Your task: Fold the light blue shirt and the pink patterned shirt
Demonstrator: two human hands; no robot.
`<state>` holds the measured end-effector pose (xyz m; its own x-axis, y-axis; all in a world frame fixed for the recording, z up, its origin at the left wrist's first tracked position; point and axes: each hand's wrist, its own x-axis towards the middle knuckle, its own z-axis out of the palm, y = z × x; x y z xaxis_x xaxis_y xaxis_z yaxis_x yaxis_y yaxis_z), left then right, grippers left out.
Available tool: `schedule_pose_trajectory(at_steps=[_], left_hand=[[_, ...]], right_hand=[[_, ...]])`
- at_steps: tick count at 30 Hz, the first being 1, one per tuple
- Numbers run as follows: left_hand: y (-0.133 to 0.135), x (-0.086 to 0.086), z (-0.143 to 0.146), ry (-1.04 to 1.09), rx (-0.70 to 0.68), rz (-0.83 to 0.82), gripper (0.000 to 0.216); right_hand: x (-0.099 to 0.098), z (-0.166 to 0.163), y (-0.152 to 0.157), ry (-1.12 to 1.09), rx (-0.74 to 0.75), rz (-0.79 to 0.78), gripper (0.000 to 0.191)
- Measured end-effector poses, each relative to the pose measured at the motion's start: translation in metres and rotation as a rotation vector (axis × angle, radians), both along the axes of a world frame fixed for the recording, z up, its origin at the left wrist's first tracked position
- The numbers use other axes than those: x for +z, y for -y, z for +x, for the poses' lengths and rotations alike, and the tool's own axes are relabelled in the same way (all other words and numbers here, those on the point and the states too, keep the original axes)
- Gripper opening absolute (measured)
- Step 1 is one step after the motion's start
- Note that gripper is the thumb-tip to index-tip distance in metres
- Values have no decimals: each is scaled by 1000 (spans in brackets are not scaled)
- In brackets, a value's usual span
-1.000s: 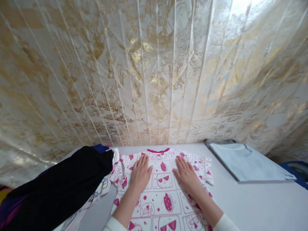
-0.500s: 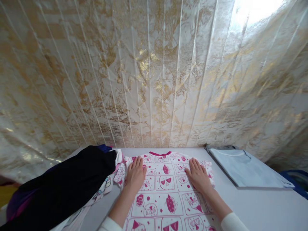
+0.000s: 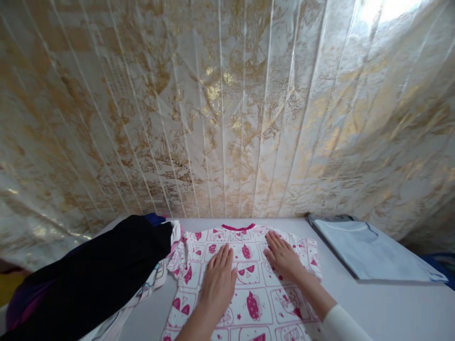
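Observation:
A white T-shirt [image 3: 253, 303] with a magenta cartoon print lies spread out before me, its magenta neckline towards the wall. My left hand [image 3: 219, 279] rests flat on the shirt's chest, left of the middle, with fingers stretched forward. On the upper right part, near the shoulder, my right hand [image 3: 282, 255] lies flat with its fingers extended. Neither hand grips the fabric. The left sleeve looks slightly creased; the right sleeve spreads outward. The lower end of the shirt runs out of the picture.
A heap of clothes with a black garment [image 3: 106, 270] on top lies at the left, close to the shirt's sleeve. Folded light blue garments [image 3: 377, 253] lie at the right on the white table [image 3: 398, 308]. A shiny gold-patterned curtain [image 3: 227, 118] hangs behind.
My left hand has slid inward and nearer to me across the shirt. My right hand has shifted slightly inward. More of the left sleeve and side of the shirt shows.

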<state>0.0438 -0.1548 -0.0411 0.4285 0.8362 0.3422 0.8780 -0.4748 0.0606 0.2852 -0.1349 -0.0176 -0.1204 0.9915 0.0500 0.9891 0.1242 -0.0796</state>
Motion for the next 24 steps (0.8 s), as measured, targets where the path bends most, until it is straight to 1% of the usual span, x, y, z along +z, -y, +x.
schedule_pose_trajectory(at_steps=[1, 2, 3, 5, 6, 7, 8, 10, 12, 14, 16, 20, 24], left_hand=[[-1, 2, 0, 2, 0, -14, 49], [-2, 3, 0, 2, 1, -31, 49], [-3, 5, 1, 1, 1, -52, 49], [-8, 7, 0, -1, 4, -96, 51], [-11, 8, -1, -2, 10, -114, 52], [-13, 8, -2, -3, 15, -126, 53], [-16, 9, -4, -2, 21, -128, 52], [-19, 9, -8, -1, 37, -109, 49], [-19, 10, -12, -6, 60, -93, 48], [-17, 12, -15, -17, 88, -112, 49], [-16, 16, -14, -30, 108, -153, 50], [-14, 24, -4, -38, 121, -225, 51], [-22, 25, 17, -52, 9, -247, 54]], right_hand=[[3, -2, -2, 4, 4, -11, 57], [4, -10, -1, -8, 50, -8, 57], [3, -21, 3, -30, 120, 3, 57], [-2, -47, 12, -99, 319, 42, 58], [-5, -58, 15, -123, 389, 57, 58], [-8, -66, 14, -134, 430, 63, 58], [-11, -70, 10, -128, 417, 63, 58], [-14, -65, -6, -88, 278, 54, 56], [-16, -48, -28, -51, 81, 57, 56], [-18, -32, -46, -38, -20, 75, 59], [-22, -22, -55, -34, -44, 96, 61], [-31, -22, -54, -27, -39, 135, 62], [-35, -24, -51, -23, -21, 179, 61]])
